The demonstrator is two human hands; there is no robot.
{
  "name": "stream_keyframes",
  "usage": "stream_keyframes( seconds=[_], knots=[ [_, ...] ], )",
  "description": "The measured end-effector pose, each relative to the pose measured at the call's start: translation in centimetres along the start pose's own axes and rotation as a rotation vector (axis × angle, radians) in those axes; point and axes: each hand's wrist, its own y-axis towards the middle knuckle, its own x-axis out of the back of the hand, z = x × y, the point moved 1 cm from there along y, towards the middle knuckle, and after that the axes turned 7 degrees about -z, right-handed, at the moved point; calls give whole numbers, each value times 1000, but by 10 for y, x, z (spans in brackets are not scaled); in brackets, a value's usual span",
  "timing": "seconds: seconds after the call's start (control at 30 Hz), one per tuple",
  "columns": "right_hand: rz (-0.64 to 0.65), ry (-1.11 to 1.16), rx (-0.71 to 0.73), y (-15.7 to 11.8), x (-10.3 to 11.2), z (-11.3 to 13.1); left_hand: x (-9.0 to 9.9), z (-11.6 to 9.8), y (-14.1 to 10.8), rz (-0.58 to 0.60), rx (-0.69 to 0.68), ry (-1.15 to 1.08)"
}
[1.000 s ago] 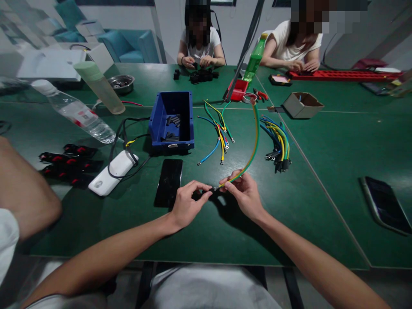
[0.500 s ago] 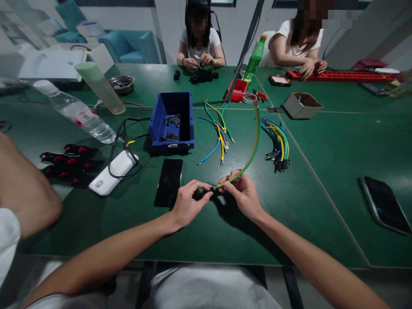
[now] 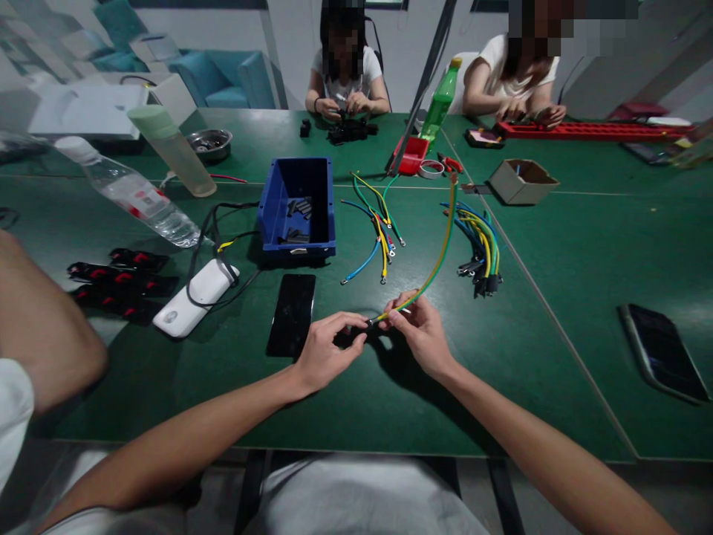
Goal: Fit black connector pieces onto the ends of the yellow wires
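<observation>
1. Right hand [image 3: 424, 338]: thumb and forefinger pressed together on the near end of a yellow-green wire [image 3: 440, 253], just behind its metal tip.
2. Left hand [image 3: 326, 353]: fingers [image 3: 356, 321] pinched around a small dark piece at that same wire tip; what the piece is cannot be told, too small and shaded. The two hands nearly touch.
3. The yellow-green wire arcs up and away from the right hand, held above the tabletop [image 3: 390, 386]; its far end stands in the air near a roll of tape [image 3: 431, 169].
4. Just left of the left hand, a black phone [image 3: 292, 313] lies face up on the tabletop.
5. Beyond the hands: a loose spread of coloured wires [image 3: 379, 227] with ring terminals; to its right, a bundle of wires [image 3: 477, 245] with dark end caps.
6. Blue bin [image 3: 298, 204] stands behind the phone, with dark small parts inside.
7. Left side: white power bank [image 3: 194, 299] with black cable, black-and-red parts [image 3: 119, 279], a clear water bottle [image 3: 131, 195] lying tilted.
8. Right edge: a second phone [image 3: 665, 355], well apart from the hands.
9. Far side: two other persons working with their own hands, near a green bottle [image 3: 440, 104] and a cardboard box [image 3: 522, 180].
</observation>
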Motion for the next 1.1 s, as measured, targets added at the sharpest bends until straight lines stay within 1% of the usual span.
stream_keyframes(
  seconds=[0.13, 0.3, 0.5, 0.7, 0.9, 1.1],
  knots=[
    [-13, 25, -29, 3, 3, -1, 2, -1, 0, 23, -18, -20],
    [1, 55, -37, 5, 8, -7, 4, -1, -1, 65, -33, -52],
    [15, 97, -64, 6, 9, -7, 5, 3, -2, 63, 9, -101],
    [-16, 123, -105, 7, 10, -6, 5, 8, -2, 106, 43, -212],
    [-15, 102, -88, 7, 9, -4, 4, 10, -2, 97, 75, -222],
    [-16, 86, -84, 7, 9, -5, 5, 8, 0, 88, 29, -197]
  ],
)
